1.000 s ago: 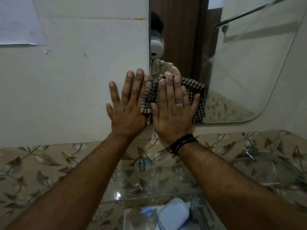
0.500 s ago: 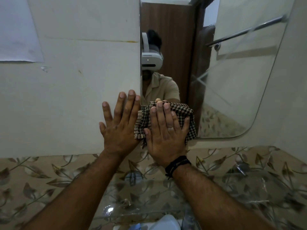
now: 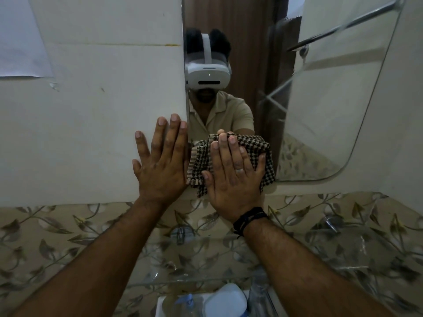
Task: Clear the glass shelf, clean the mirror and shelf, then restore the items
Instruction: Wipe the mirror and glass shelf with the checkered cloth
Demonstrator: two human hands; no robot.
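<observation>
Both hands sit lower in view than a second ago, the camera having tilted up to show more mirror (image 3: 320,106). Right hand (image 3: 233,177), fingers straight, presses one checked cloth (image 3: 201,165) flat on the mirror's lower left corner. Left hand (image 3: 160,165), flat and holding nothing, braces on the wall just beside it. One glass shelf (image 3: 343,255) below the wrists looks cleared. Judged stage: mirror wiping under way; shelf cleaning and restoring remain. Two bottles (image 3: 225,303) wait beneath.
</observation>
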